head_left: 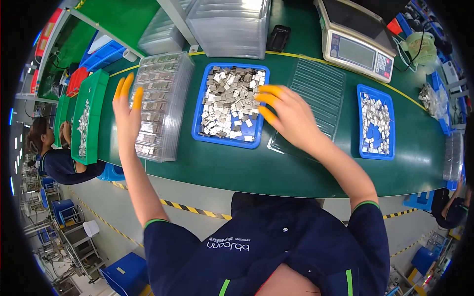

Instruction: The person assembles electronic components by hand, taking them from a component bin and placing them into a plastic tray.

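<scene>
Two blue trays hold many metal pieces; one clear-tray stack is left of them. Left grip, widely open by the stack, seems empty; right grip bends over the middle tray's right rim, whether pinching a piece I cannot tell. The worktop is green, the floor grey

We have a green bench before us. Along it, left to right, we see a tray stack, a blue tray, a ribbed tray and a smaller blue tray; farther back stand a taller stack, a black object and a scale.
</scene>
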